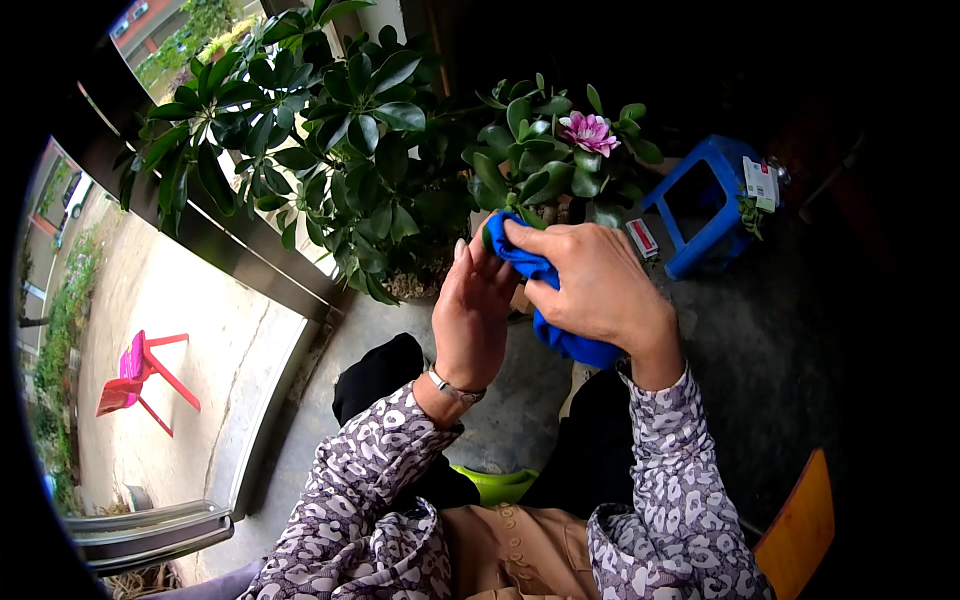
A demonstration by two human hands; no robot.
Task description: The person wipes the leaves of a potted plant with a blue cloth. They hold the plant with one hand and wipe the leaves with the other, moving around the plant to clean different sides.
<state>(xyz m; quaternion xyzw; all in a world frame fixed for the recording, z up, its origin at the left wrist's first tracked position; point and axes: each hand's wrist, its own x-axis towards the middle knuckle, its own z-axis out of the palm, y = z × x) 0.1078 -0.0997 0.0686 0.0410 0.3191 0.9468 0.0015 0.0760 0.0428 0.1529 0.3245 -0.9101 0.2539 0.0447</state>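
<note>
My right hand (pixel 604 277) pinches a bunched blue cloth (pixel 577 346) between thumb and fingers. One fold of the cloth lies over a green leaf, of which only a dark edge shows. My left hand (pixel 472 319) is raised beside it, palm turned inward and thumb up. Its fingers reach behind the cloth and leaf, and their tips are partly hidden. Directly beyond both hands grows a jade-like succulent (pixel 551 180) with thick rounded leaves. A pink-and-white flower (pixel 589 133) sits among them.
At left, an umbrella plant (pixel 360 127) spreads before the door frame. A blue plastic stool (pixel 709 202) with a small box on it stands right of the succulent; a red-and-white packet (pixel 642 238) lies nearby. Between my legs is a lime-green plastic object (pixel 496 486). Outside is a red chair (pixel 142 375).
</note>
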